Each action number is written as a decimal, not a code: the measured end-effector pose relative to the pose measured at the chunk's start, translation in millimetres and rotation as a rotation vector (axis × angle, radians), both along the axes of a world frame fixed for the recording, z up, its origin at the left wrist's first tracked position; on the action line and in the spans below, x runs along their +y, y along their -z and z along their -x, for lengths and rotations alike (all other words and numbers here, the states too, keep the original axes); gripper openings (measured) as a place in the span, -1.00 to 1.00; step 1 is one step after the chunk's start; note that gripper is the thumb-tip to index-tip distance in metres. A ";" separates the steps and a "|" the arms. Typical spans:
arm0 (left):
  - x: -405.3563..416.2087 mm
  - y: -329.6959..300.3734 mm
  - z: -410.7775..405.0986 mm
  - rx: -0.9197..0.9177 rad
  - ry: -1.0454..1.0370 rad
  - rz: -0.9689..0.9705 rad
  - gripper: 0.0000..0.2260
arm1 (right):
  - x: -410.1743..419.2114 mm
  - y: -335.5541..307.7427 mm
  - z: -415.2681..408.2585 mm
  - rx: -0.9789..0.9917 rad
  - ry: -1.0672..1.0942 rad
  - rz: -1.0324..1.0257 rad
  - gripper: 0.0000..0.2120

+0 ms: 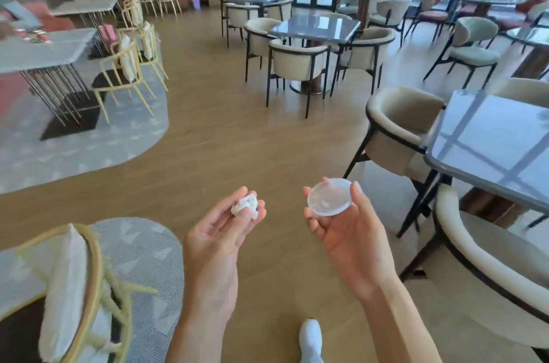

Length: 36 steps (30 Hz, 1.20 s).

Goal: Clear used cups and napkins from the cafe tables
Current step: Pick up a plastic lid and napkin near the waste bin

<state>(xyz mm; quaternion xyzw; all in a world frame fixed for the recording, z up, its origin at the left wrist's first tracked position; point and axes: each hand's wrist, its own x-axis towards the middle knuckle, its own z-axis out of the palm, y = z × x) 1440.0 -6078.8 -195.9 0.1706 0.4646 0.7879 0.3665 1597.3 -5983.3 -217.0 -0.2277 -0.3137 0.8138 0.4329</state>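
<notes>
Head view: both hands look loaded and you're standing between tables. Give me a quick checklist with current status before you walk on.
1. Crumpled napkin held in the left hand: ok, pinched at the fingers.
2. Clear plastic lid held in the right hand: ok, gripped by its rim between thumb and fingers.
3. A free hand for another pickup: not ok, both are occupied.
4. Grey table on the right cleared: ok for the part in view; the rest is out of frame.
5. Wooden floor ahead free of obstacles: ok.
6. Bin or tray for drop-off: cannot tell, none in view.
</notes>
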 end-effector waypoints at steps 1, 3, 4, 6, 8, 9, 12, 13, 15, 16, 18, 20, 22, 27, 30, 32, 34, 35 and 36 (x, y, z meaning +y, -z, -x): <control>19.6 3.6 11.4 0.004 -0.011 -0.003 -0.72 | 23.3 4.9 12.6 0.013 -0.008 0.007 -0.48; 63.1 8.3 35.6 0.013 -0.033 -0.008 -0.75 | 72.9 13.3 40.8 0.024 -0.020 0.007 -0.48; 87.4 9.1 48.7 0.022 -0.041 -0.011 -0.77 | 99.4 15.5 56.3 0.027 -0.023 0.005 -0.48; 139.4 4.9 77.4 0.047 -0.050 -0.003 -0.79 | 154.6 13.1 88.6 0.038 -0.024 0.005 -0.48; 186.3 -9.8 109.2 0.068 -0.093 0.001 -0.79 | 207.6 0.4 123.0 0.059 -0.037 0.004 -0.48; 207.1 -19.0 127.1 0.082 -0.124 -0.021 -0.79 | 233.0 -7.9 141.4 0.077 -0.052 -0.001 -0.49; 258.3 -38.2 182.2 0.120 -0.222 -0.086 -0.79 | 296.2 -29.7 198.8 0.103 -0.119 -0.024 -0.51; 272.1 -39.5 198.0 0.123 -0.249 -0.080 -0.79 | 311.1 -34.0 216.8 0.090 -0.150 -0.036 -0.51; 295.5 -34.8 223.3 0.115 -0.289 -0.054 -0.79 | 336.0 -33.6 249.0 0.061 -0.213 -0.048 -0.52; 307.6 -28.9 234.9 0.105 -0.301 -0.038 -0.79 | 349.1 -29.5 264.0 0.052 -0.238 -0.045 -0.52; 334.8 -16.3 259.5 0.082 -0.314 0.003 -0.79 | 378.1 -20.1 293.0 0.033 -0.267 -0.037 -0.53; 364.3 -5.1 288.8 0.068 -0.323 0.031 -0.81 | 411.9 -10.7 322.3 0.019 -0.274 -0.025 -0.53; 397.1 3.3 323.1 0.036 -0.331 0.025 -0.81 | 449.1 0.0 353.9 0.012 -0.274 -0.007 -0.53; 499.8 10.1 420.4 -0.048 -0.291 -0.039 -0.89 | 544.4 16.6 450.1 -0.015 -0.261 0.009 -0.52; 567.9 0.5 484.8 -0.055 -0.247 -0.041 -0.91 | 603.3 4.2 514.6 0.025 -0.244 0.011 -0.49; 606.5 -7.8 521.5 -0.049 -0.217 -0.036 -0.89 | 637.1 -5.2 551.8 0.064 -0.244 0.002 -0.48; 640.6 -13.8 552.0 -0.040 -0.200 -0.023 -0.87 | 666.8 -10.8 585.0 0.090 -0.243 0.005 -0.45; 656.5 -15.9 565.6 -0.035 -0.196 -0.007 -0.87 | 681.2 -12.0 600.4 0.096 -0.240 0.014 -0.43; 671.5 -17.4 578.4 -0.033 -0.190 0.004 -0.87 | 696.1 -12.3 615.0 0.105 -0.237 0.023 -0.42</control>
